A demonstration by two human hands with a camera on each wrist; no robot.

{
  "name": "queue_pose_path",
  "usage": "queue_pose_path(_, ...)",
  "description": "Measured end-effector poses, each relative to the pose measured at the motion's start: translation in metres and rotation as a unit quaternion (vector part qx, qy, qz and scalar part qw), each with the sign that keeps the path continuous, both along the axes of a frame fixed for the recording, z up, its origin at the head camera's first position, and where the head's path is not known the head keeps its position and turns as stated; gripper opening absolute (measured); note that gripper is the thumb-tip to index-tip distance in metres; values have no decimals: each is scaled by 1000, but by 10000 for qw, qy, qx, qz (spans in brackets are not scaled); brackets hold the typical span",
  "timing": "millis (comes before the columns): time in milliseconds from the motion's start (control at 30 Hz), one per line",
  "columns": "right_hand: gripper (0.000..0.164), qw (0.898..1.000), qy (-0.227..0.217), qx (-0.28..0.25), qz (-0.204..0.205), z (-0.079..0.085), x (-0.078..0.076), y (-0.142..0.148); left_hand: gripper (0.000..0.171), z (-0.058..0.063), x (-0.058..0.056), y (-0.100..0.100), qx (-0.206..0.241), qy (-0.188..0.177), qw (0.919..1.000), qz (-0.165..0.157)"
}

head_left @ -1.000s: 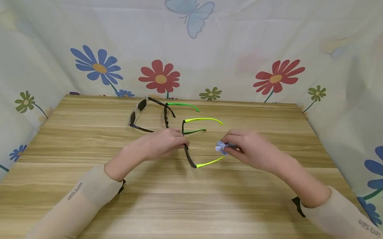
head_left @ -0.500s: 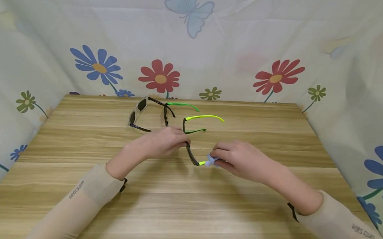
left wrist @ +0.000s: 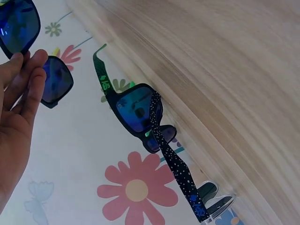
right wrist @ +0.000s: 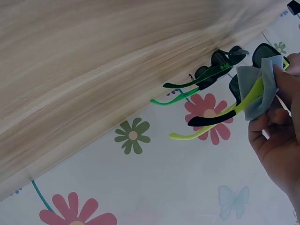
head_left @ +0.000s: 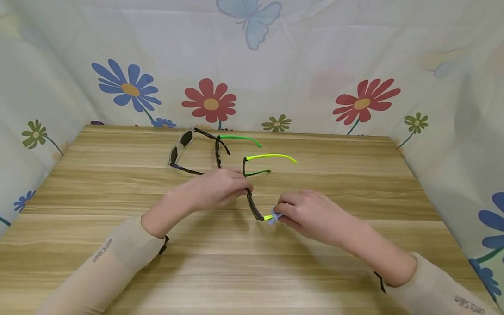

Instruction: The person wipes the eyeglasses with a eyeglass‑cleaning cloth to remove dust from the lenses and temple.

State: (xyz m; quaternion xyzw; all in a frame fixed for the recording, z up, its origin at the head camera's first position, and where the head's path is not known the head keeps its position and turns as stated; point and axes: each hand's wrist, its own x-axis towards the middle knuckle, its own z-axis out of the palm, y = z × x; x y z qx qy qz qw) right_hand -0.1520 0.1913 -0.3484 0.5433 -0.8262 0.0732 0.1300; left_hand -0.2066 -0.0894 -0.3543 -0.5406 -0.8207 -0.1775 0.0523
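Black-framed sunglasses (head_left: pixel 254 206) with bright yellow temples are held above the table, the temples extending to the right. My left hand (head_left: pixel 219 186) grips the frame near its middle; in the left wrist view, its fingertips pinch between the two blue mirrored lenses (left wrist: pixel 58 79). A light blue cloth (head_left: pixel 274 216) is folded round the near temple close to the hinge. My right hand (head_left: pixel 316 215) pinches that temple through the cloth. In the right wrist view, the temple's black tip (right wrist: pixel 211 120) sticks out past the cloth.
Behind the left hand, black sunglasses with green temples (head_left: pixel 240 138) lie on the wooden table (head_left: pixel 248 278). Beside them are clear-framed sunglasses (head_left: pixel 187 138) with dark speckled temples. A flower-printed curtain (head_left: pixel 306 48) encloses the table's back and sides.
My right hand has brought the cloth left and toward me, from the temple's free end to near the hinge. My left hand stays almost in place, with the sunglasses shifted slightly right.
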Motion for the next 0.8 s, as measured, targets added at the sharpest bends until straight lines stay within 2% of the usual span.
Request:
queue_pose_path(233,21,9998,154,10,-96,0,1,-1,14,-3,0,-1,-3,-15,9999,103)
queue_pose_path(367,21,9998,115,-68,-162,-2,0,1,24,-3,1,-1,-133,-43,9997,210)
queue_pose_path(567,21,9989,-202,-125,-398,-3,-6,7,38,-1,3,-3,-234,-23,9992,311)
queue_pose_path(800,15,9948,-584,-221,-801,-3,-19,19,39,1,4,-5,-355,-145,9983,432)
